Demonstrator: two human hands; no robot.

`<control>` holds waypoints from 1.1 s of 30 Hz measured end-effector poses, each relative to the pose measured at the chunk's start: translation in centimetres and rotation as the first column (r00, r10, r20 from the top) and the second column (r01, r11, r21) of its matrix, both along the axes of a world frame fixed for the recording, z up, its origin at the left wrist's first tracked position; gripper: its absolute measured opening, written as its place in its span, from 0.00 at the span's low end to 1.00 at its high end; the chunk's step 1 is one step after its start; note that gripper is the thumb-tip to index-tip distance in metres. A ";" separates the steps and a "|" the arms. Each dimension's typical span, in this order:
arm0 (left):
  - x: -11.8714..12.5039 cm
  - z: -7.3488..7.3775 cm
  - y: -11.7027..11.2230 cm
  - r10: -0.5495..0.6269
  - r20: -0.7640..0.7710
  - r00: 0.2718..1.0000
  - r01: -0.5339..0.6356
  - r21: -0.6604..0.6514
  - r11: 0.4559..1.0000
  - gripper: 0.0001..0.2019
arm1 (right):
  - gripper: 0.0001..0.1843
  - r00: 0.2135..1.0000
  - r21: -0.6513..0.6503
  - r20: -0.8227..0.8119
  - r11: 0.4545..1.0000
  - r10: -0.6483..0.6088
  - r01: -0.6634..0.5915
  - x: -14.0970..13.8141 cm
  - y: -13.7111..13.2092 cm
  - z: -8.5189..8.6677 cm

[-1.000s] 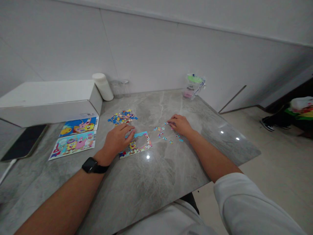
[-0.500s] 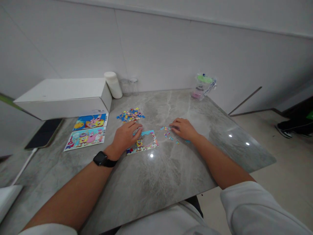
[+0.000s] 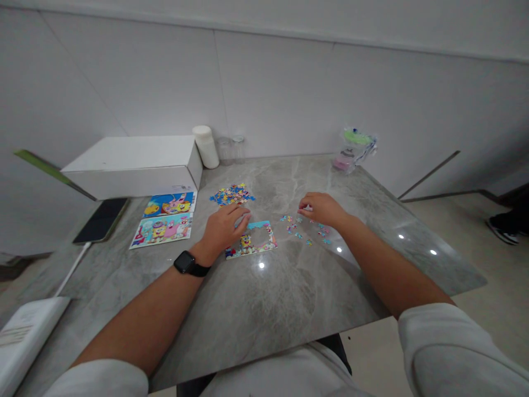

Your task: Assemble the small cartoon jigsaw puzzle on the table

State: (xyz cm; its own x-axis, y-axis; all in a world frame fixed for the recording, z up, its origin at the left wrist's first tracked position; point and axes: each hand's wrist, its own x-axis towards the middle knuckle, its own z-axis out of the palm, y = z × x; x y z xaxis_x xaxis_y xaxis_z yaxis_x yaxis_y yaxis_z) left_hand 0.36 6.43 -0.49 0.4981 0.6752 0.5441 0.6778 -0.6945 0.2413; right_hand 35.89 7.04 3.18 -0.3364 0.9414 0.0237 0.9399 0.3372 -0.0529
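Note:
A partly filled jigsaw puzzle (image 3: 270, 244) with a cartoon picture lies on the table, with a grey gap in its middle. My left hand (image 3: 223, 229) rests over its left side, fingers stretched and thumb apart, covering part of it. To the right are scattered loose puzzle pieces (image 3: 290, 227). Just above them my right hand (image 3: 324, 209) is closed in a pinch, and whatever its fingertips hold is too small to make out. Behind the puzzle lies a heap of mixed pieces (image 3: 233, 194).
Two cartoon picture cards (image 3: 163, 229) lie at left, near a phone (image 3: 101, 220) on a white cable. Behind them stand a white box (image 3: 132, 179), a white bottle (image 3: 206, 148) and two clear glasses (image 3: 238, 150). A plastic-wrapped cup (image 3: 351, 151) stands at the back right.
My right hand has lifted back a little from the loose pieces, uncovering more of them. The left hand keeps its place on the puzzle. The whole view has shifted slightly.

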 end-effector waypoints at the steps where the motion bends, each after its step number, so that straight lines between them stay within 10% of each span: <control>1: -0.1 0.0 0.0 0.003 0.004 1.000 -0.003 -0.001 1.000 0.14 | 0.10 1.000 -0.035 0.017 0.999 0.018 -0.018 -0.2 0.8 0.8; 7: -0.3 0.1 0.1 0.013 0.011 1.000 -0.013 0.001 1.000 0.15 | 0.10 0.999 -0.176 0.004 0.983 0.053 -0.051 -3.3 4.2 3.0; 21: -0.2 0.1 0.1 -0.006 0.013 1.000 0.006 -0.016 1.000 0.15 | 0.10 0.994 -0.230 -0.030 0.967 0.106 -0.110 -5.2 4.3 -2.6; 33: -0.2 0.2 0.2 -0.002 -0.003 1.000 0.002 0.008 1.000 0.15 | 0.13 0.996 -0.164 -0.016 0.983 -0.086 0.083 -1.5 3.8 2.2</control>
